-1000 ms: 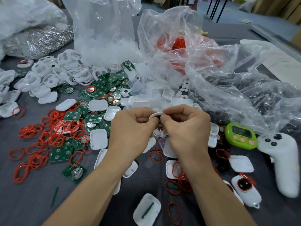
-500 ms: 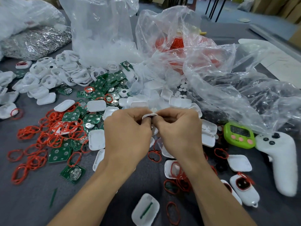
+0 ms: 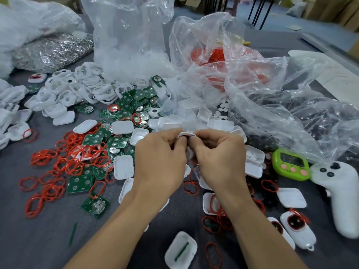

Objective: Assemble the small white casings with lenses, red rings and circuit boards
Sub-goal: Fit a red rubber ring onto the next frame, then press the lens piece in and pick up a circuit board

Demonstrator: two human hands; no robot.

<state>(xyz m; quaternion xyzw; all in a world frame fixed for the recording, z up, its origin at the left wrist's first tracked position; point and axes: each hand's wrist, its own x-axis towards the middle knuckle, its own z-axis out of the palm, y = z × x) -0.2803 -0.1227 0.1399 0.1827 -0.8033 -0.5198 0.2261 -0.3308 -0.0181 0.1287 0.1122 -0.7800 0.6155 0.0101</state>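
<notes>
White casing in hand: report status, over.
Both pinching white casing: left hand, right hand. Casing's inside hidden behind them. Nothing blocking.

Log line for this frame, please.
left hand: pinching casing | right hand: pinching same casing | casing: held above table | rings, boards: loose on table

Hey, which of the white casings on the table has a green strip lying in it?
The casing at bottom centre, nearest the viewer: it lies open side up with a green strip slanted across its inside. No other casing visibly holds one.
</notes>
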